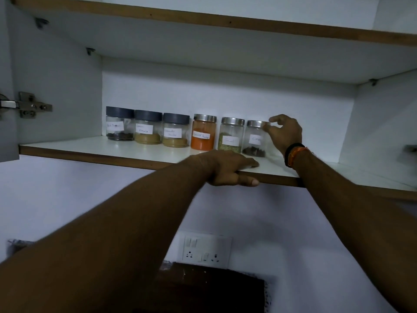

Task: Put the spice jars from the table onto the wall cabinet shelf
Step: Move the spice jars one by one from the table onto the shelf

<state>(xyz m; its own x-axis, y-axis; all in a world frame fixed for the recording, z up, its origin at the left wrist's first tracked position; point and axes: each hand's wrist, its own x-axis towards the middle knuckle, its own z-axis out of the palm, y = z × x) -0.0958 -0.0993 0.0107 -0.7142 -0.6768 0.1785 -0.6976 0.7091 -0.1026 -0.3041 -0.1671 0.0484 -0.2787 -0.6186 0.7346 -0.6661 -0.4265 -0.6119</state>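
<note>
Several labelled spice jars stand in a row at the back of the white cabinet shelf (126, 147). From the left come three grey-lidded jars (119, 124), (148, 127), (176, 130), then steel-lidded ones: an orange powder jar (203, 135), a green seed jar (231, 134) and a clove jar (256, 138) at the right end. My right hand (285, 132) curls its fingers round the clove jar's lid and right side. My left hand (228, 169) grips the shelf's front edge, fingers on top and thumb underneath.
An upper shelf (203, 19) runs overhead. The cabinet's side walls close in left and right, with a door hinge (29, 107) at the left. Below, a switch and socket plate (205, 249) sits on the wall above a dark wooden surface (209, 288).
</note>
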